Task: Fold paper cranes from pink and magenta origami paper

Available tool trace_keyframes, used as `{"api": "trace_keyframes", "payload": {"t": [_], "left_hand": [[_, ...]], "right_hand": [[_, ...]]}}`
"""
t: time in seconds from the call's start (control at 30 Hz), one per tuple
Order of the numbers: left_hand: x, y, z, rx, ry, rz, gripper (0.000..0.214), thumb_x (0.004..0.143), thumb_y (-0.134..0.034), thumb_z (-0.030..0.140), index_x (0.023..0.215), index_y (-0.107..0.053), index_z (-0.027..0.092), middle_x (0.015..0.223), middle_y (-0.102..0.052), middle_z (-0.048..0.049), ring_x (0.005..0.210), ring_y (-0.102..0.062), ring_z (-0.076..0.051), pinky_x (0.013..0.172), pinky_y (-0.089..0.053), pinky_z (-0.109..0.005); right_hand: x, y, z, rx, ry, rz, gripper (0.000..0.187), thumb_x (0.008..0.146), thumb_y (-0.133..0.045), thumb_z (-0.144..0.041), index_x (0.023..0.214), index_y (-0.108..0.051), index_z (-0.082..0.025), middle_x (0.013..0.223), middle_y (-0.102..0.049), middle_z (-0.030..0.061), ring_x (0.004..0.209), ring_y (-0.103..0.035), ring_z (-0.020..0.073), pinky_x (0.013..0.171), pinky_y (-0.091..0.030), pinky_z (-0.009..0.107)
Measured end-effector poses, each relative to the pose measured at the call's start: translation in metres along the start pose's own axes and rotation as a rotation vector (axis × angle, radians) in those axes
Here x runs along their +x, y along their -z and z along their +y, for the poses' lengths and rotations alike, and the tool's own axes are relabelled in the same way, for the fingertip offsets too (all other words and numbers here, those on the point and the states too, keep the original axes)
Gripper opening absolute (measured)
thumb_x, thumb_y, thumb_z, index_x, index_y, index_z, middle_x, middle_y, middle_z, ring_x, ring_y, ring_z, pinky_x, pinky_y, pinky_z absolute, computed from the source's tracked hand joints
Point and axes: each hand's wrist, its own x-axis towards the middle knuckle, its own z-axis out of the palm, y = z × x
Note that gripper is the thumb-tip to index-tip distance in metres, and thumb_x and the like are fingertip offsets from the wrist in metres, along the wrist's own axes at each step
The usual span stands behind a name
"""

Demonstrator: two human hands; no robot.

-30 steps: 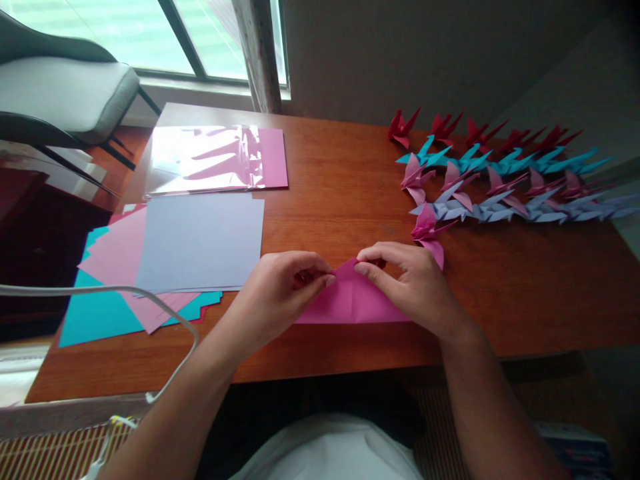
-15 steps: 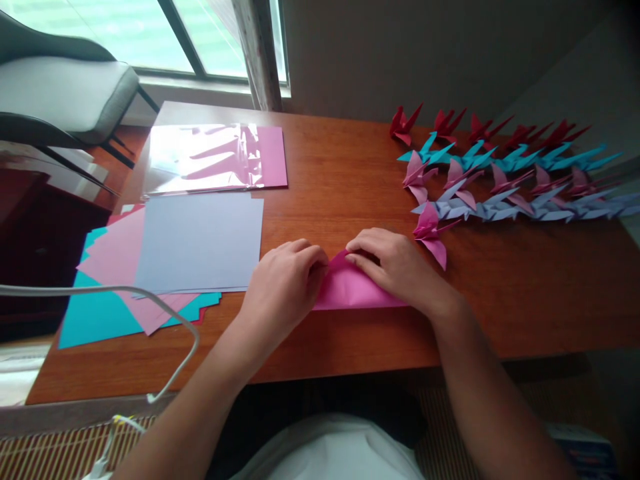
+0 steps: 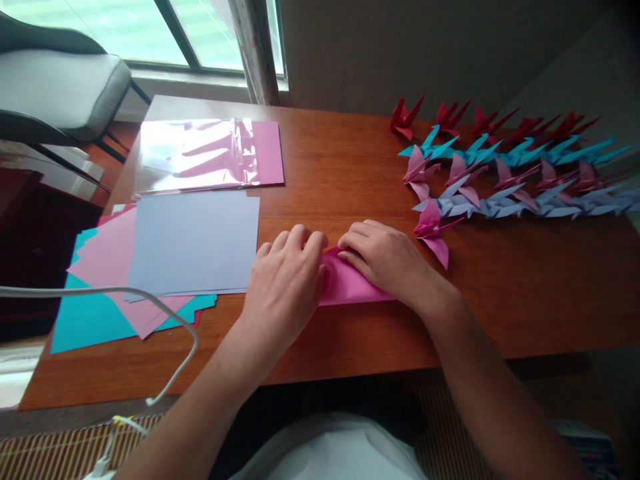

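Note:
A folded magenta paper (image 3: 347, 285) lies on the wooden table (image 3: 525, 293) near its front edge. My left hand (image 3: 285, 283) rests on the paper's left end, fingers curled and pressing down on it. My right hand (image 3: 383, 257) presses on the paper's top right part with its fingers together. Most of the paper is hidden under both hands. Just right of my right hand stands a single magenta paper crane (image 3: 430, 230).
Rows of red, teal, pink and lavender paper cranes (image 3: 505, 167) fill the table's back right. A stack of lavender, pink and teal sheets (image 3: 160, 260) lies at left, a clear plastic sleeve (image 3: 200, 155) behind it. A white cable (image 3: 150, 313) hangs at front left, a chair (image 3: 55, 87) beyond.
Both hands have moved away from me and down onto the magenta paper, from pinching its raised tip to pressing it flat. The paper now lies lower and flatter.

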Motion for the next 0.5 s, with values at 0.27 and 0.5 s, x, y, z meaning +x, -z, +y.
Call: {"api": "trace_keyframes", "payload": {"t": [0.27,0.5], "left_hand": [[0.004,0.000,-0.002,-0.120,-0.115,-0.038,0.017,0.096,-0.053,0.017,0.100,-0.069,0.023,0.101,-0.068,-0.0055,0.093,-0.062,-0.025,0.075,-0.043,-0.036],[0.001,-0.001,0.000,-0.238,-0.126,-0.103,0.025,0.099,-0.049,0.014,0.105,-0.072,0.023,0.096,-0.067,-0.0040,0.083,-0.062,-0.020,0.069,-0.042,-0.031]], "right_hand": [[0.001,0.006,-0.008,0.065,-0.130,0.035,0.005,0.095,-0.063,-0.024,0.099,-0.064,-0.020,0.101,-0.069,0.0060,0.095,-0.063,0.0230,0.075,-0.044,0.033],[0.006,0.009,-0.011,0.180,-0.156,-0.050,0.013,0.098,-0.057,-0.018,0.096,-0.071,-0.019,0.100,-0.071,0.0058,0.095,-0.066,0.0208,0.081,-0.045,0.032]]}}
